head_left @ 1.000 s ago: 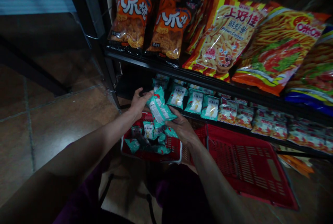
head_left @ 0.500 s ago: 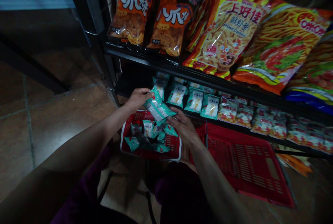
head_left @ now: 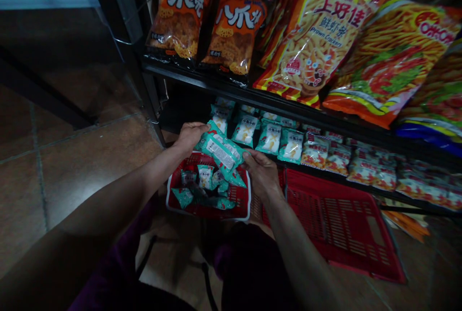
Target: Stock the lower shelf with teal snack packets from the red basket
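A teal snack bag (head_left: 222,149), its printed back turned up, is stretched between my two hands above the red basket. My left hand (head_left: 191,137) pinches its upper left end. At its right end my right hand (head_left: 262,169) grips the edge between thumb and fingers. Below, the white-rimmed red basket (head_left: 172,209) holds several more small teal bags (head_left: 205,177), lying at different angles. Just behind the held bag, a row of matching teal bags (head_left: 246,129) leans on the lower shelf.
A second red basket (head_left: 346,234) lies to the right under the shelf. Small red-and-white packets (head_left: 314,149) continue the lower row. Large orange snack bags (head_left: 176,17) and a prawn cracker bag (head_left: 314,46) fill the upper shelf (head_left: 202,80). A black shelf post (head_left: 133,46) rises at left.
The teal bag has turned flatter, showing more of its printed back. My right hand has shifted slightly right and closed on the bag's right end.
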A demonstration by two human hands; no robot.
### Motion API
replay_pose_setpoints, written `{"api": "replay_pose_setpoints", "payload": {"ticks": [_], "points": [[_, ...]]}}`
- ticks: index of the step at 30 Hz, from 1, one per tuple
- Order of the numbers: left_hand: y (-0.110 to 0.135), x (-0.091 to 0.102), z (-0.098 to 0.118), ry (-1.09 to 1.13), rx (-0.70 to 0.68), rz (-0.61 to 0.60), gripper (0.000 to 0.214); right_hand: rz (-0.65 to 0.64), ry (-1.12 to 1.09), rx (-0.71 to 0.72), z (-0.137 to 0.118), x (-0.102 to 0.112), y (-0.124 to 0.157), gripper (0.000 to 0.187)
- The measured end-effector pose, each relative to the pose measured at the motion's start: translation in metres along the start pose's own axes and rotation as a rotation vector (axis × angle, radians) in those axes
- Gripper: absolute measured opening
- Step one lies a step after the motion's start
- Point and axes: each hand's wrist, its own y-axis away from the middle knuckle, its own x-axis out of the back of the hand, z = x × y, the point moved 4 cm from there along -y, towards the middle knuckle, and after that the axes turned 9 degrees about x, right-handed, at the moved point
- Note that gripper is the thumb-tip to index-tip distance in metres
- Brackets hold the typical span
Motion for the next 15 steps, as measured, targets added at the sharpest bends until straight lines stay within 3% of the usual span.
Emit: {"api": "replay_pose_setpoints", "payload": {"ticks": [7,15], "points": [[-0.0071,0.0024,-0.0087,0.058,0.137,-0.128,0.018,0.032,-0.081,-0.060,-0.0012,-0.0028,0.0015,0.037],[-0.0030,-0.0060,-0.0091,0.089,0.296,-0.319,0.017,0.072,-0.111,-0.006,-0.0059,-0.0034,0.0012,0.035]]}}
